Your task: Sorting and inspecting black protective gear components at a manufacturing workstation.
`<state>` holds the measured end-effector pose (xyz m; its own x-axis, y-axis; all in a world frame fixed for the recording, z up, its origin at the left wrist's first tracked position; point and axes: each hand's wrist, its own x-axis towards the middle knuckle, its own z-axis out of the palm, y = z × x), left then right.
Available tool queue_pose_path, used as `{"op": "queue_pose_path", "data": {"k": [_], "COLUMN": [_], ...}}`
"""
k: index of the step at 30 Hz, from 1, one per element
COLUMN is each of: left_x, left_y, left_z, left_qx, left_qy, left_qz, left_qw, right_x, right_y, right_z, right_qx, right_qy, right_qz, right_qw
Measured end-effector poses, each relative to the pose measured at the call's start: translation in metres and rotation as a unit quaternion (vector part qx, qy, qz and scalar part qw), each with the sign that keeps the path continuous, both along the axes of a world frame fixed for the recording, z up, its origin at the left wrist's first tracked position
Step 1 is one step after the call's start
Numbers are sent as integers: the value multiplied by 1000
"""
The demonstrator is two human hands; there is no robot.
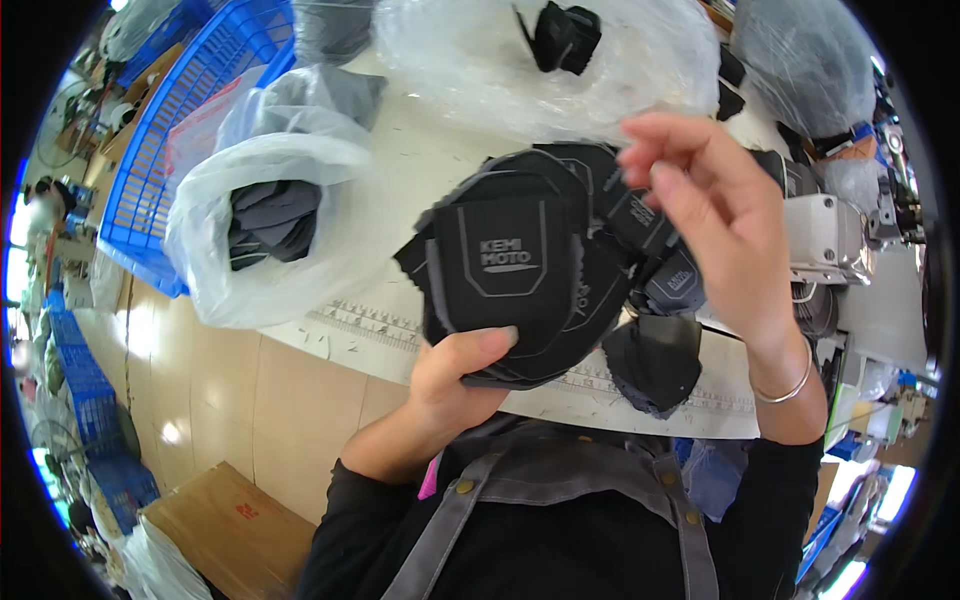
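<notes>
A thick stack of black fabric pieces fills the middle of the view; the top one has a grey outline and printed lettering. My left hand grips the stack by its near edge, the thumb flat on top and the fingers hidden below. To the right of the stack, my right hand is raised with curved fingers apart from the thumb, and nothing shows in it. Under and beside it lie more printed black pieces. One plain black piece sits close to the table's front edge.
A white table carries a ruler strip along its front. At left, a plastic bag of dark pieces stands against a blue crate. Clear plastic sheeting lies at the back. A sewing machine stands right; a cardboard box is on the floor.
</notes>
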<state>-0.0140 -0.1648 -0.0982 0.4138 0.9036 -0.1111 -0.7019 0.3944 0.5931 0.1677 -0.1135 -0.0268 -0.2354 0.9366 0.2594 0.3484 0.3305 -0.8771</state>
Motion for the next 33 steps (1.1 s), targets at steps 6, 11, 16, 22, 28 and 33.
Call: {"op": "queue_pose_path", "data": {"k": [6,11,16,22,28,33], "left_x": [6,11,8,11,10,5], "left_y": [-4,-9,-13,-16,-17,-25], "left_z": [1,8,3,3,2,-2], "left_qx": [-1,-4,-19,-32,11,-14], "left_qy": [28,68,-44,25,82,-58], "left_qz": [7,3,-42,-19,-17,-55], "left_qw": [1000,998,998,999,996,997], "right_x": [0,-12,-12,-9,-7,3], "right_y": [-22,-26,-24,-31,-31,-35], "right_z": [-2,-3,-16,-10,-18,-9], "right_qx": [2,89,85,-2,192,-72], "right_qy": [-53,-143,-54,-39,-102,27], "right_qz": [69,57,-4,35,58,17], "right_qw": [996,984,995,999,974,997]}}
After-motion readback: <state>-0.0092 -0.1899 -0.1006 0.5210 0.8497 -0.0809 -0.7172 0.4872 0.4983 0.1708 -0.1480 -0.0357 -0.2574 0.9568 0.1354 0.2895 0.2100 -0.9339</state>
